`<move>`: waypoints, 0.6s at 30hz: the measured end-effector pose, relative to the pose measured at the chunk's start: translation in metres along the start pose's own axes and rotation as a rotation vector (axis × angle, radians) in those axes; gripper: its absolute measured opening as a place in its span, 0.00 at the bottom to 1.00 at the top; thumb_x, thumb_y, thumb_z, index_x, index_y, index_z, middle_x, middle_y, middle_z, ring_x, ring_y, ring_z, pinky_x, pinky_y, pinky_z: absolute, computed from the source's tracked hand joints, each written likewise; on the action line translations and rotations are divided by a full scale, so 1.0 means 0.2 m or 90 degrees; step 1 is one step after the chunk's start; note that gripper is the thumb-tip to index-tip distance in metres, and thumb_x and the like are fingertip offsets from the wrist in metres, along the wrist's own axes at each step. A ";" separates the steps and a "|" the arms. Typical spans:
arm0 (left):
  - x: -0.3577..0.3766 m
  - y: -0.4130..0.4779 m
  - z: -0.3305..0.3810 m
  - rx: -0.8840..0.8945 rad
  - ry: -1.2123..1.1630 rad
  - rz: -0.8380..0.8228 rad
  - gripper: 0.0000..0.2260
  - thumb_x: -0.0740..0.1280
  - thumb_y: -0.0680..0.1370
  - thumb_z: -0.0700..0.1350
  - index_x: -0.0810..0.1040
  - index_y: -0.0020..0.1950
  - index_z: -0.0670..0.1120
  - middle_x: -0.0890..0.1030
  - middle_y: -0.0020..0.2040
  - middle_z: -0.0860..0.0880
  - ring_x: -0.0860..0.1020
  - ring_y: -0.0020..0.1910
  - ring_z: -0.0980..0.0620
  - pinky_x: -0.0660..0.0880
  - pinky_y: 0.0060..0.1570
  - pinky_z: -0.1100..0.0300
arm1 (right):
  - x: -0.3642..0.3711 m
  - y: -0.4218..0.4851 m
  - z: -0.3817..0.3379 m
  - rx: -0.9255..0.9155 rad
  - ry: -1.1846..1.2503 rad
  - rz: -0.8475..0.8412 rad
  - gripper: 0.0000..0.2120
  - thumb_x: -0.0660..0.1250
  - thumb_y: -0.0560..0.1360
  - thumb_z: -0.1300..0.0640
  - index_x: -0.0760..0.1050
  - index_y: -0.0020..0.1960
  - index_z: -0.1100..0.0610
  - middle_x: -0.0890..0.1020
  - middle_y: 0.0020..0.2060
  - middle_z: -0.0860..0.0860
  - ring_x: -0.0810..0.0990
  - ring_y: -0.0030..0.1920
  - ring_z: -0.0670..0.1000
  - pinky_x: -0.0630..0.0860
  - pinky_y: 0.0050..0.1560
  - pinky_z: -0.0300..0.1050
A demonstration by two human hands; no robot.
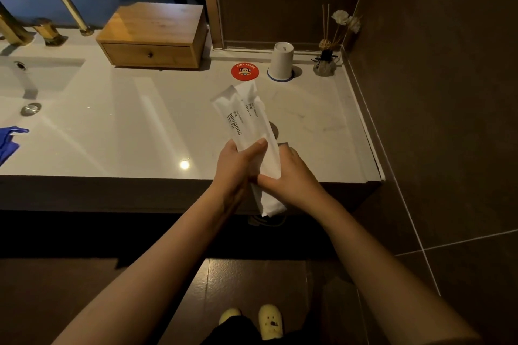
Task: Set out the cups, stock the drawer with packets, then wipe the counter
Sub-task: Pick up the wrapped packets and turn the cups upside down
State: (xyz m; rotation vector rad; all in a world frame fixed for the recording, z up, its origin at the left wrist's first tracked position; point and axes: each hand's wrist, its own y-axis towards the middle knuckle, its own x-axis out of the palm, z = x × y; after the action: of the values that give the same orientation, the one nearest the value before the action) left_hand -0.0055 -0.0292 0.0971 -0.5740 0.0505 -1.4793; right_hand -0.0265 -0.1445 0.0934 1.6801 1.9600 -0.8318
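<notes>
Item: toothbrush packets (246, 126) — at least two white sleeves, the front one printed "BRUSHING", stacked and slightly fanned at the far end. Held above the counter (112, 131) near its front edge, toward the right end.

Grip: left hand (238, 168) closes round the lower middle of the stack, thumb laid across the front face. Right hand (291, 179) closes on the stack's right side lower down, thumb across it; the tail ends hang free below both hands. Neither hand is open.

Destination: wooden drawer box (152, 36), at the back edge of the counter, left of the hands; its drawer (148, 54) is shut, small knob facing forward.

Cups: one white cup (281, 60) stands upside down on a blue-rimmed coaster at the back right; the red coaster (244, 71) beside it is bare.

Handling note, as judgement: square the fanned ends first, so the packets go in as one flat bundle. Pass the stack wholly to one hand — the other is needed for the knob. The box looks light; pull gently or it may slide forward. Lay the packets lengthwise, print up.

Also present: blue cloth (9, 141) at the counter's left edge, likely for wiping.
</notes>
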 end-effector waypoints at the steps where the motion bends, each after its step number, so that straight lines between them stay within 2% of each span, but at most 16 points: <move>1: -0.03 0.01 0.01 -0.002 -0.002 0.013 0.15 0.67 0.74 0.40 0.73 0.60 0.41 0.81 0.54 0.41 0.81 0.51 0.44 0.78 0.51 0.48 | 0.00 0.01 -0.01 -0.003 0.038 -0.014 0.25 0.70 0.68 0.46 0.66 0.59 0.55 0.74 0.53 0.51 0.76 0.50 0.51 0.75 0.42 0.45; 4: -0.13 0.05 0.06 -0.008 -0.034 0.061 0.16 0.68 0.74 0.39 0.72 0.61 0.40 0.81 0.55 0.41 0.81 0.51 0.44 0.79 0.48 0.49 | 0.00 0.09 0.00 0.038 0.184 -0.014 0.14 0.67 0.72 0.44 0.71 0.52 0.50 0.79 0.45 0.46 0.78 0.45 0.46 0.73 0.39 0.38; 6: -0.21 0.07 0.09 -0.010 -0.073 0.086 0.17 0.68 0.74 0.38 0.72 0.61 0.40 0.81 0.55 0.41 0.82 0.50 0.45 0.80 0.45 0.50 | 0.00 0.20 0.05 0.080 0.206 0.059 0.12 0.64 0.74 0.44 0.72 0.52 0.51 0.80 0.48 0.50 0.78 0.45 0.48 0.72 0.42 0.41; 8: -0.28 0.08 0.11 -0.011 -0.086 0.103 0.17 0.68 0.74 0.37 0.73 0.61 0.39 0.81 0.55 0.42 0.82 0.49 0.45 0.79 0.43 0.52 | 0.02 0.31 0.09 0.096 0.181 0.098 0.18 0.65 0.75 0.46 0.71 0.59 0.54 0.78 0.57 0.53 0.76 0.50 0.49 0.71 0.46 0.42; 10: -0.34 0.09 0.12 -0.009 -0.102 0.112 0.15 0.67 0.74 0.36 0.73 0.61 0.38 0.81 0.54 0.41 0.82 0.49 0.45 0.79 0.44 0.52 | 0.05 0.43 0.12 0.094 0.174 0.071 0.27 0.68 0.73 0.47 0.64 0.67 0.56 0.73 0.65 0.55 0.74 0.59 0.52 0.70 0.51 0.42; 12: -0.38 0.09 0.13 -0.004 -0.114 0.114 0.15 0.66 0.74 0.35 0.73 0.60 0.38 0.81 0.53 0.41 0.82 0.49 0.45 0.79 0.44 0.52 | 0.10 0.55 0.13 0.088 0.152 0.032 0.35 0.71 0.70 0.48 0.59 0.71 0.56 0.68 0.69 0.54 0.70 0.66 0.56 0.70 0.55 0.46; 15: -0.45 0.10 0.15 -0.003 -0.111 0.126 0.15 0.66 0.74 0.35 0.73 0.61 0.38 0.81 0.54 0.41 0.81 0.50 0.45 0.79 0.48 0.50 | 0.19 0.67 0.15 0.087 0.146 0.030 0.39 0.75 0.66 0.50 0.58 0.71 0.55 0.69 0.69 0.54 0.69 0.67 0.58 0.70 0.64 0.55; 18: -0.51 0.12 0.17 0.005 -0.100 0.120 0.15 0.66 0.75 0.36 0.73 0.61 0.38 0.82 0.52 0.42 0.82 0.46 0.47 0.80 0.46 0.52 | 0.28 0.73 0.16 0.077 0.205 0.088 0.38 0.76 0.64 0.52 0.62 0.68 0.53 0.73 0.64 0.53 0.73 0.63 0.57 0.74 0.57 0.50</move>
State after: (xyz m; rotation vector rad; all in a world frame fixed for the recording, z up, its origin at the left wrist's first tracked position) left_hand 0.0177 0.0783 0.0841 -0.6601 -0.0231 -1.2470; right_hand 0.1042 -0.1130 0.0087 2.1053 1.9988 -0.6752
